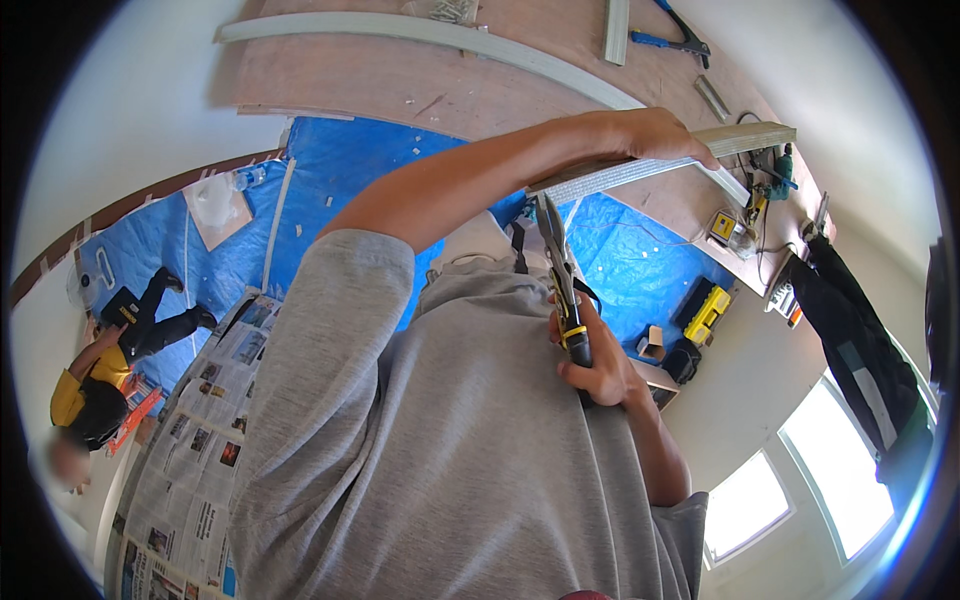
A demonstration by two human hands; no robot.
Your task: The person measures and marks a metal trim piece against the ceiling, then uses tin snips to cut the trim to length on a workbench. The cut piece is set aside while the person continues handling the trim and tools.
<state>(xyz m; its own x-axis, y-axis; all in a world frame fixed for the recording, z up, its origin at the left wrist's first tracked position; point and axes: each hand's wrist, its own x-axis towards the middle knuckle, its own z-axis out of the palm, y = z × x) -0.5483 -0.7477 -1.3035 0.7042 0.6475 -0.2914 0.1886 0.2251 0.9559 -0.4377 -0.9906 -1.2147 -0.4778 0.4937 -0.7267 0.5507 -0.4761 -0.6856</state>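
Observation:
My left hand (648, 136) reaches across and is closed over a galvanised metal channel (745, 138), with the fingertips on its far side. The channel lies slanted along the near edge of the wooden worktop. A pair of tin snips (566, 290) with black and yellow handles is gripped in my right hand (597, 355), in front of my grey shirt. Their jaws point up and meet the channel's left end. Whether the blades are on the metal or only beside it, I cannot tell.
The worktop (350, 75) carries a long metal strip (400, 25), a blue-handled hand tool (680, 40) and a green power drill (783, 170). Blue sheeting (330, 180) covers the floor, with a yellow toolbox (707, 315). A co-worker (100, 380) is at left; another person's dark trousers (850, 330) show at right.

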